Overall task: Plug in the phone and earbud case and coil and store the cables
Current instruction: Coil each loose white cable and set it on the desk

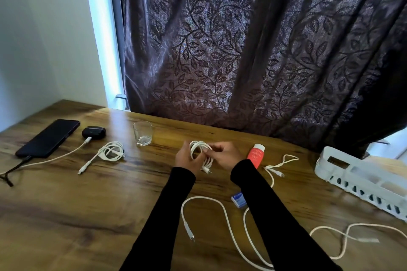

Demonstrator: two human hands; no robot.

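A black phone (49,137) lies at the far left of the wooden table (88,204) with a dark cable plugged into its near end. Beside it a black earbud case (94,131) has a white cable (55,158) plugged in. A coiled white cable (111,152) lies on the table to the right of the case. My left hand (187,159) holds a second white coil (200,153) above the table, and my right hand (224,154) pinches its strands. A long loose white cable (222,215) lies near me, and another loose white cable (278,166) lies to the right.
An empty glass (142,133) stands behind the coils. A red tube (255,155) lies just right of my right hand. A small blue box (239,199) sits by my right sleeve. A white slotted tray (361,179) stands at the right edge. A dark curtain hangs behind the table.
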